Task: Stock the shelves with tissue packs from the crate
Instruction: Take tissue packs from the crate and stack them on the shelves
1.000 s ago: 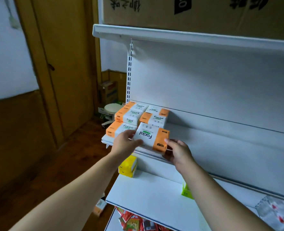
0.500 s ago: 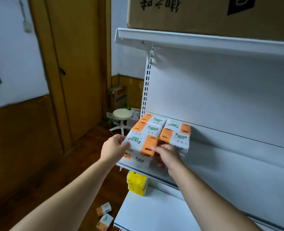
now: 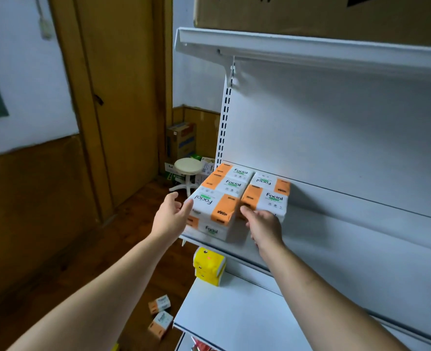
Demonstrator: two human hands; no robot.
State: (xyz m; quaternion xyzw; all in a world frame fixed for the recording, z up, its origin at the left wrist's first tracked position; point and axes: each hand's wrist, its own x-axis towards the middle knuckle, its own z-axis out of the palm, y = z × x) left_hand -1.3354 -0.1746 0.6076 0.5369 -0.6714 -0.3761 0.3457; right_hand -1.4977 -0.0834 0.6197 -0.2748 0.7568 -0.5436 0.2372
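Head view: my left hand point(image 3: 170, 217) and right hand point(image 3: 262, 225) flank the front-left tissue pack point(image 3: 213, 207) on the middle shelf point(image 3: 336, 234), fingers loosely spread, touching its sides without clamping. Five orange-and-white packs show on top there; two more lie on the floor point(image 3: 32, 269). One yellow pack point(image 3: 209, 266) stands on the shelf below.

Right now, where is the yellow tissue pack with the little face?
The yellow pack sits at the left end of the lower shelf, just beneath the orange Facial packs.
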